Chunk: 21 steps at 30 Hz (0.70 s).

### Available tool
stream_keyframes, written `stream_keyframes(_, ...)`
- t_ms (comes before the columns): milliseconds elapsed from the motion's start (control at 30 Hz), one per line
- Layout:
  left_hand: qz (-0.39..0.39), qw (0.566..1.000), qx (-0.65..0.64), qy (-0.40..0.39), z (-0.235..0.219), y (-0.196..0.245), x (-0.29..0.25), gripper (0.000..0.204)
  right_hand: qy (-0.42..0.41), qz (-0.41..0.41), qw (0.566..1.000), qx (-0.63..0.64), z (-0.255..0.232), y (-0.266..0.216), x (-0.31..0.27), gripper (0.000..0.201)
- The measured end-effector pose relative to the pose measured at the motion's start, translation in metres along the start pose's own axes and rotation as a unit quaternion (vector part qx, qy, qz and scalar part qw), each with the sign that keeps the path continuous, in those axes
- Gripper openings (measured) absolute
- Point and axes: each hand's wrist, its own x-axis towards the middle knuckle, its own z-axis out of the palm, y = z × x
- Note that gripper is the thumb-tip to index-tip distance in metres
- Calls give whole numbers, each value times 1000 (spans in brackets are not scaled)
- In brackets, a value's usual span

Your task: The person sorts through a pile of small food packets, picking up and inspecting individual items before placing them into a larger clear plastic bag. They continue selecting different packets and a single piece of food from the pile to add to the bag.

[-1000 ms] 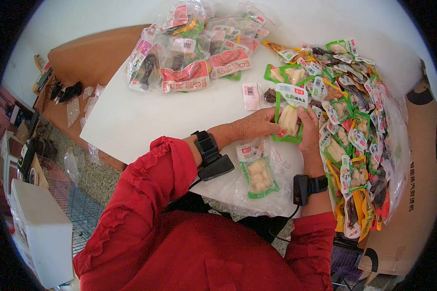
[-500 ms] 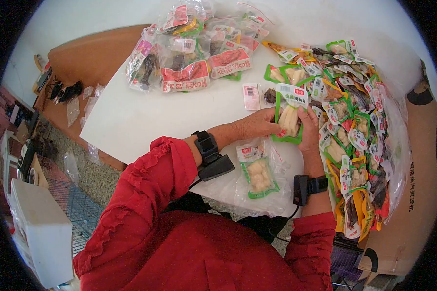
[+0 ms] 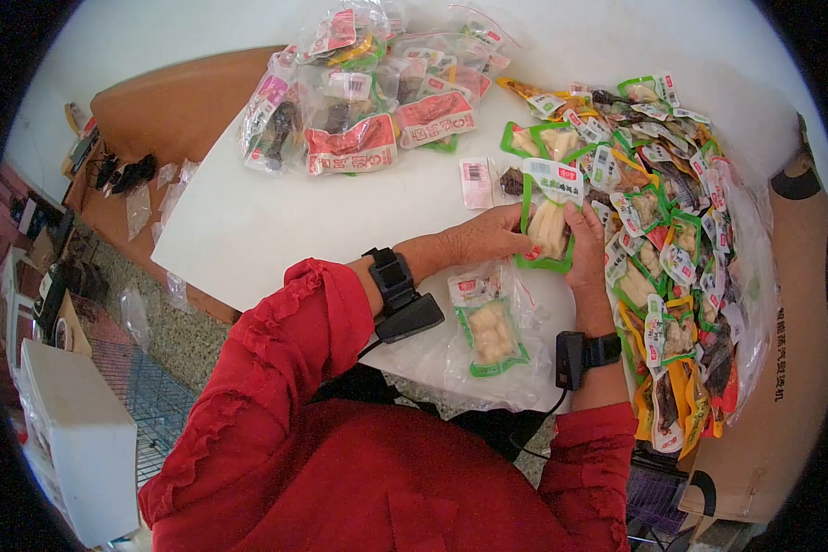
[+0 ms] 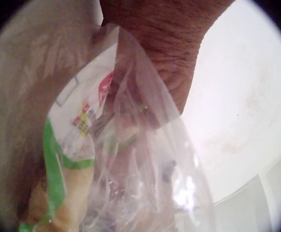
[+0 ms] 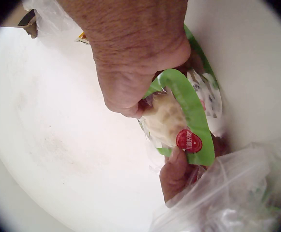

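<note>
Both hands hold a green-edged snack pouch (image 3: 549, 225) with pale pieces inside, above the table. My left hand (image 3: 484, 235) pinches its lower left edge, the thumb by the red round label seen in the right wrist view. My right hand (image 3: 587, 241) grips the right edge, its thumb on the front; the fingers behind the pouch are hidden. Just below the hands lies a clear plastic bag (image 3: 521, 379) with another green-edged pouch (image 3: 490, 331) in it. In the left wrist view this bag (image 4: 189, 193) covers part of the left hand (image 4: 159, 67).
A large heap of snack pouches (image 3: 653, 216) spreads along the right side of the white table (image 3: 340, 230). Filled clear bags (image 3: 350, 129) are piled at the back. A small white-and-pink packet (image 3: 477, 182) lies left of the heap. A cardboard box (image 3: 791, 304) stands at the far right.
</note>
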Motion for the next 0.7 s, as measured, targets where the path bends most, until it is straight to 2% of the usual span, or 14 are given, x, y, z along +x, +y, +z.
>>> stream_keyframes(700, -16, 1000, 22, 16, 2, 5, -3, 43, 7, -8, 1000, -18, -2, 3, 2, 24)
